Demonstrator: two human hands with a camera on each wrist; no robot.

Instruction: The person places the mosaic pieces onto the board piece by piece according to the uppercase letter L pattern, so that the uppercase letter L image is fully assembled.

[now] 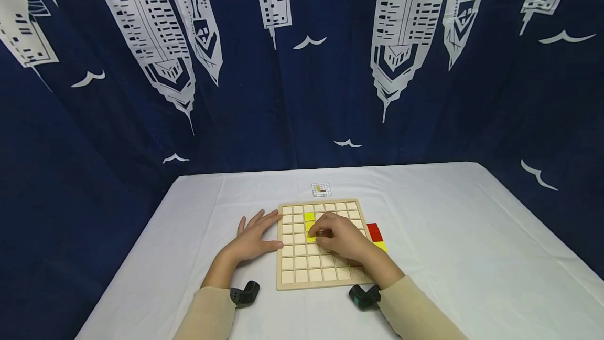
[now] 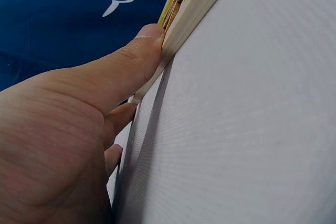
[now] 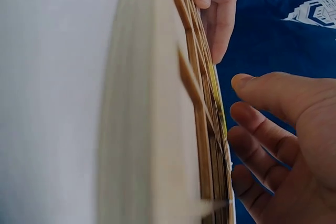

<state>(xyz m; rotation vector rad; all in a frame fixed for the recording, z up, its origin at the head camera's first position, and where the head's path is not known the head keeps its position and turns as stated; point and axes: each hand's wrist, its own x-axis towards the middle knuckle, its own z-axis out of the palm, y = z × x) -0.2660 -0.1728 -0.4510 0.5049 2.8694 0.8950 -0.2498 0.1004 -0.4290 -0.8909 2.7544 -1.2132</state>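
Yellow piece point(image 1: 309, 225): likely light, stiff; hold edges (face probably slick). Left hand point(image 1: 251, 240): grip apart; right hand point(image 1: 344, 237): cannot tell.

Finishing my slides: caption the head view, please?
Left hand touching a wooden grid board, right hand over its yellow squares.
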